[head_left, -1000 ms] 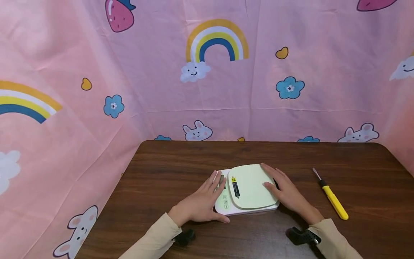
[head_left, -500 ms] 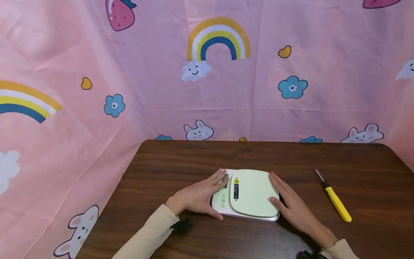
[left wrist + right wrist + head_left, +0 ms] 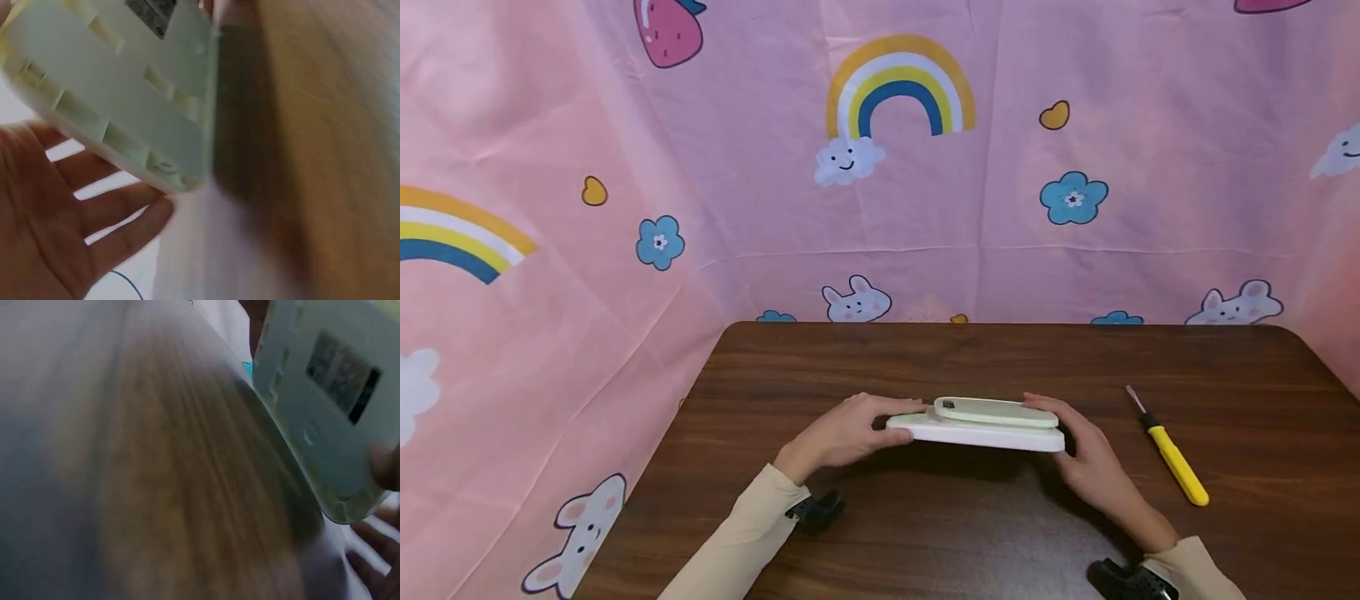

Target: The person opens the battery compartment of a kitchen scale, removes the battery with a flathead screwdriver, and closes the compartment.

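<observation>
A digital kitchen scale (image 3: 985, 434) with a pale green weighing plate is held up off the table, tilted so its white side edge faces me in the head view. My left hand (image 3: 846, 429) holds its left end, thumb low and fingers along the top. At the right end my right hand (image 3: 1086, 462) grips it; the right thumb (image 3: 384, 465) presses on the underside in the right wrist view. Ribs and recesses mark the scale's underside (image 3: 94, 69) in the left wrist view, with a dark label partly cut off. The display and buttons are hidden in the head view.
To the right, a flat-tipped screwdriver (image 3: 1180, 468) with a yellow handle lies on the dark wooden table (image 3: 820, 358). Behind the table hangs a pink patterned cloth (image 3: 775, 167). A black wrist device (image 3: 820, 510) sits at the left cuff.
The scale lay flat with its plate and buttons showing. Both hands have taken it by its ends, raised it and tipped its near edge up. The screwdriver stays in place.
</observation>
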Motion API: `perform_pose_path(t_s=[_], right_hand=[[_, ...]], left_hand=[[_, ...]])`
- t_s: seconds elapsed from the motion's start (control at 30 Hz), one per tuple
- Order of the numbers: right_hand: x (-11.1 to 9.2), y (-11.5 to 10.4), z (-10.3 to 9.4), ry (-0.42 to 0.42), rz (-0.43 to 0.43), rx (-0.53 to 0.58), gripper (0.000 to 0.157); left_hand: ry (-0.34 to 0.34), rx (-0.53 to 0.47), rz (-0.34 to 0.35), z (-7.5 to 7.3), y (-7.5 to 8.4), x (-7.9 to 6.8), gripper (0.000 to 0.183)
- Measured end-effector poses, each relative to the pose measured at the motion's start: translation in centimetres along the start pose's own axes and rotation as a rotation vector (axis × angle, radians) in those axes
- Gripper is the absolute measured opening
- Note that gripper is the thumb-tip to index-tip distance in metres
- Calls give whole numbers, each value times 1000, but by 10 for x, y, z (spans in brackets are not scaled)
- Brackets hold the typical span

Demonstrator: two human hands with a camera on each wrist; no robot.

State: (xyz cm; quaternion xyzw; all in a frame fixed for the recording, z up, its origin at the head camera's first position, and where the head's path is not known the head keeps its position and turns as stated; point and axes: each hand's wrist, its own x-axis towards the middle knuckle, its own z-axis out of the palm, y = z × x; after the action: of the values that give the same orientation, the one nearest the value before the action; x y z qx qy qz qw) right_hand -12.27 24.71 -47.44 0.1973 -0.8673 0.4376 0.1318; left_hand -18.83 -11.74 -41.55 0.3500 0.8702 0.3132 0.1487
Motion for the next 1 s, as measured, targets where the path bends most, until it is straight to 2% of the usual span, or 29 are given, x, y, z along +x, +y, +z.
perform_pose_path(t_s=[0.1,0.2,0.27,0.4,0.5,0.63,0.73,0.87,1.0], right_hand=[[3,-1,4,81,27,-53,44],[4,-3,4,106,89,-104,38],[6,-4,3,108,127,-103,38],[7,-5,1,106,166,-63,36],[6,-3,2,106,138,-19,47],[7,0,5,105,78,20,81],[7,2,5,70,93,2,91],[7,3,4,-1,166,-62,79],[8,4,3,-37,170,-89,72]], left_hand=[[64,-95,27,-4,0,3,49],[135,-209,29,-3,-1,7,42],[160,-241,17,2,-2,12,52],[202,-189,-27,16,1,21,73],[267,-162,-33,23,2,24,88],[345,-143,-21,27,-1,24,113],[322,-96,-24,30,-5,24,103],[224,-69,-65,36,-10,25,82],[197,-63,-90,39,-13,25,77]])
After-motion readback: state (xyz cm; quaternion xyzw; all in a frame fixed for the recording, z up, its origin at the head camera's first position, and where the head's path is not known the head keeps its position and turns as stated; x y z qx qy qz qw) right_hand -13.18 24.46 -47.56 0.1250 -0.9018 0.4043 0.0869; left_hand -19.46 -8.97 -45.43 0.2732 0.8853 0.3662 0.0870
